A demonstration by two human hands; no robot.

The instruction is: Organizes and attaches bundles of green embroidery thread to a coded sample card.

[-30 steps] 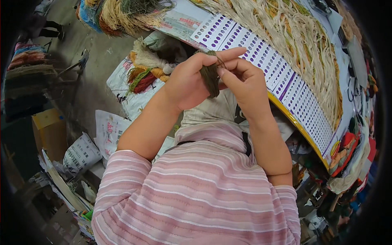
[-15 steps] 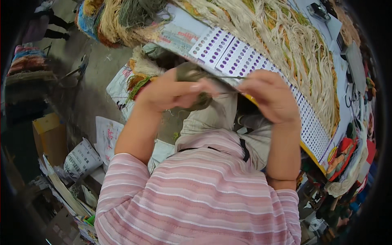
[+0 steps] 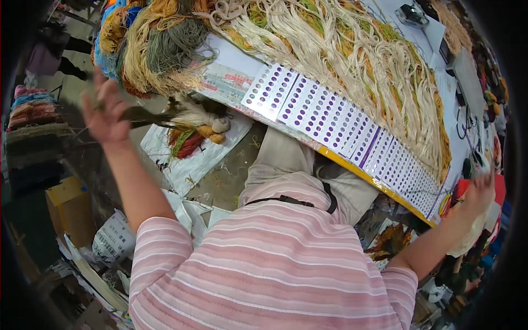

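My left hand is raised at the left over the floor, with its fingers spread and smeared by motion. A dark olive strand bundle, blurred, stretches out beside the palm; whether it touches the hand I cannot tell. My right hand is far out to the right, past the table's yellow edge, near red and pale yarn. Motion smears its fingers, and what they hold, if anything, is not clear. Cream, orange and green yarn hanks lie across the table, behind a row of white cards with purple dots.
Grey-green and tan hanks are heaped at the table's far left corner. On the floor, small yarn bundles lie on a white sheet. A cardboard box and a white sack stand at the left.
My hands were together in front of me with a dark olive yarn bundle stretched between them. They have swung apart, left hand to the far left, right hand to the far right.
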